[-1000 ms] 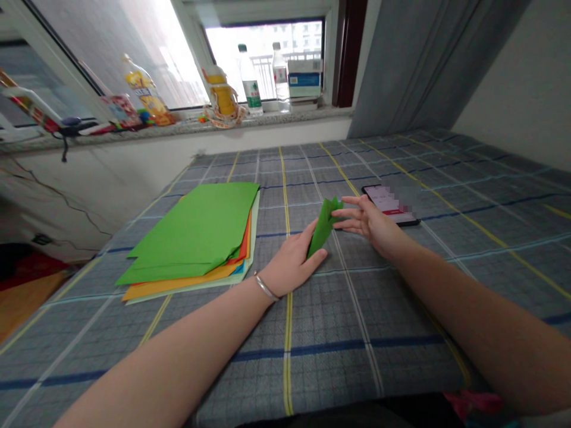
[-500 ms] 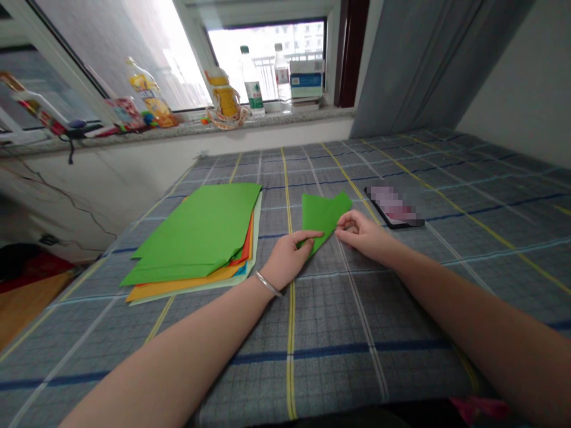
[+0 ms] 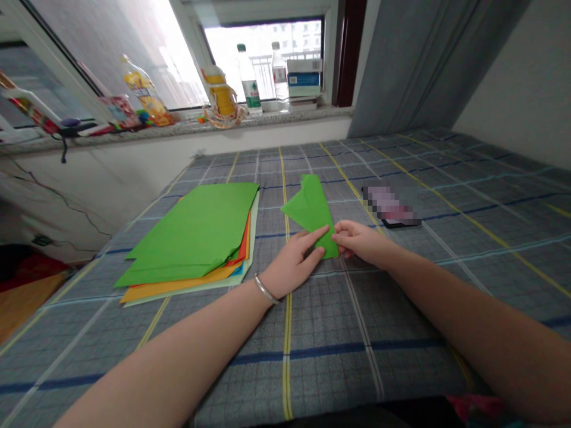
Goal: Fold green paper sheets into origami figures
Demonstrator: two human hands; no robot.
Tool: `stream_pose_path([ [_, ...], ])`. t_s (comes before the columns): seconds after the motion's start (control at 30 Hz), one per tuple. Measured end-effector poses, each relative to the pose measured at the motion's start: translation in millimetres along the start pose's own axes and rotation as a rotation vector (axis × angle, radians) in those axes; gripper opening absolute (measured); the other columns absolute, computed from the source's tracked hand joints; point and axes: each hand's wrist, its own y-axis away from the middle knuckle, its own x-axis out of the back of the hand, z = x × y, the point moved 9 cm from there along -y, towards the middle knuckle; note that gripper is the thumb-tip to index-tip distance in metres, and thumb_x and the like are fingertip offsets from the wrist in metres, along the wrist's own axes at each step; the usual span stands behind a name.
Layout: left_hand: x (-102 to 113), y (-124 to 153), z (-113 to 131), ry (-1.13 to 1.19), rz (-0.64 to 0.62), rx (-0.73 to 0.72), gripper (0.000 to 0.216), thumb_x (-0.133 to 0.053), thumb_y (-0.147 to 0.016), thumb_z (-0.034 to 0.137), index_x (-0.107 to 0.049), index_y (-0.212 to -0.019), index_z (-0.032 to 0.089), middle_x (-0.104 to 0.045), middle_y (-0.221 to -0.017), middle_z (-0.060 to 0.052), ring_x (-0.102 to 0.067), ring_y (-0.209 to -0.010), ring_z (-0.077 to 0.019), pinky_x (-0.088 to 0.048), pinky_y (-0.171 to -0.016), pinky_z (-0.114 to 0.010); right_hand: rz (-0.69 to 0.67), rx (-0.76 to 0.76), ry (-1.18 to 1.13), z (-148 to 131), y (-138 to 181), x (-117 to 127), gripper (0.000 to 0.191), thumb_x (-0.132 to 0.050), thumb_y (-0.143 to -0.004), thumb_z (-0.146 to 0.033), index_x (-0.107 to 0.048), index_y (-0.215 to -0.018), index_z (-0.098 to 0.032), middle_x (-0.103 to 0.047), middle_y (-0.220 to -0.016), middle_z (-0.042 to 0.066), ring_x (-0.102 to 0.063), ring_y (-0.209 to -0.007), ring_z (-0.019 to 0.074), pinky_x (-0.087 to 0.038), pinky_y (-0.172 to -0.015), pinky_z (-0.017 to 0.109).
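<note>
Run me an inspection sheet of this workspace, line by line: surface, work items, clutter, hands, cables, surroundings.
Surface: gray plaid cloth, light wrinkling at the far side.
Work items: folded green paper under the hands; paper stack to the left, green on top, orange and other colors showing at its edges.
Clutter: phone beyond the right hand, screen blurred out.
Hands: left hand has index finger and thumb apart on the folded paper; right hand has curled fingertips at its right edge, pinch unclear.
Cables: thin wires along the wall at left, off the cloth.
Surroundings: bottles and boxes on the windowsill; gray curtain at right.
</note>
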Motion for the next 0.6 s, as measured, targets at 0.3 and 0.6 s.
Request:
stream_pose_path([
  [0.3, 5.0, 12.0, 35.4, -0.241, 0.016, -0.275, 0.030, -0.039, -0.095, 0.020, -0.062, -0.113, 0.019, -0.073, -0.086, -0.001, -0.067, -0.075, -0.0126, -0.052, -0.072, -0.026, 0.071, 0.030, 0.009, 2.4, -4.0, 17.8, 0.016, -0.057, -0.081, -0.016, -0.059, -0.096, -0.021, -0.063, -0.079, 0.000, -0.054, -0.060, 0.0101, -0.042, -0.048, 0.019],
  [0.6, -8.4, 11.7, 45.7, -0.665, -0.017, -0.420, 0.026, -0.049, -0.094, 0.021, -0.061, -0.117, 0.020, -0.064, -0.123, -0.007, -0.055, -0.113, -0.0240, -0.046, -0.095, -0.041, -0.100, 0.055, 0.116, -2.8, -0.7, 6.8, 0.020, -0.055, -0.079, -0.017, -0.062, -0.098, -0.017, -0.064, -0.074, 0.000, -0.052, -0.057, 0.0087, -0.036, -0.046, 0.020],
])
